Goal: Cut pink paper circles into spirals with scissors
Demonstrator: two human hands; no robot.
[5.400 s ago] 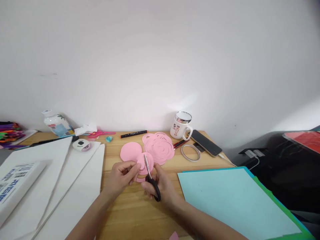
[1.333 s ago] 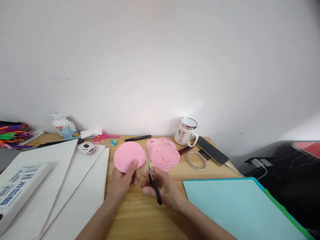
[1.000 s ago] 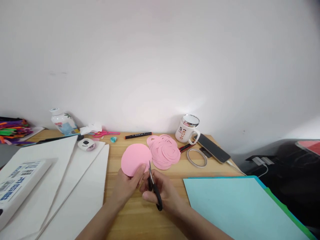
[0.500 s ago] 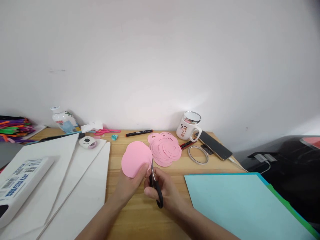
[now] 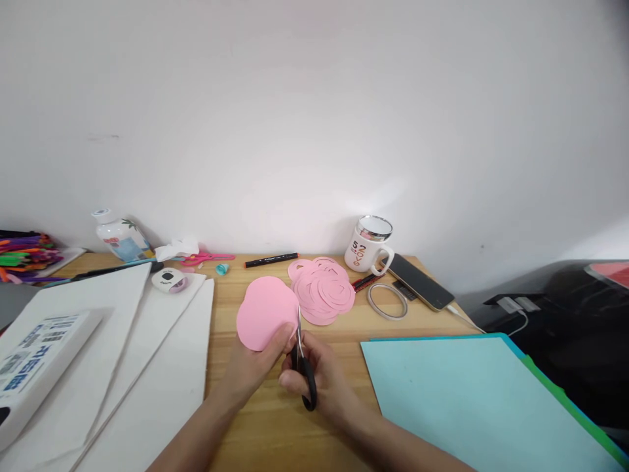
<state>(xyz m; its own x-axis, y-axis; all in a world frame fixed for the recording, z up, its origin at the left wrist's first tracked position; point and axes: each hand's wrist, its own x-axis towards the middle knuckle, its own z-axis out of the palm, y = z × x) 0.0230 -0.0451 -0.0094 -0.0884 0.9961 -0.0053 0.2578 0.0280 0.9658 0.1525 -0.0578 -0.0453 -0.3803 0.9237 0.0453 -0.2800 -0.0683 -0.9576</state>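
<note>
A rounded, lobed piece of pink paper [image 5: 265, 311] is pinched between the thumb and fingers of my left hand [image 5: 263, 364]. My right hand [image 5: 322, 377] grips black-handled scissors [image 5: 308, 383], thumb and fingers in the loops. The blades point away from me and lie along the right edge of the paper, close to my left fingertips. Whether paper sits between the blades is hard to make out. Just behind lies a loose pile of pink paper cutouts [image 5: 323, 292], partly overlapping each other.
Behind the pile stand a white mug [image 5: 366, 246], a black marker [image 5: 271, 260] and a phone [image 5: 420, 282] on a cable. A roll of tape [image 5: 387, 301] lies nearby. Light blue sheets [image 5: 457, 387] cover the right; white boards [image 5: 171, 367] and a white box [image 5: 44, 354] the left.
The view has shifted slightly, moving everything a little to the left. Both hands keep their grips, and the scissors stay at the paper's right edge with their handles turned slightly.
</note>
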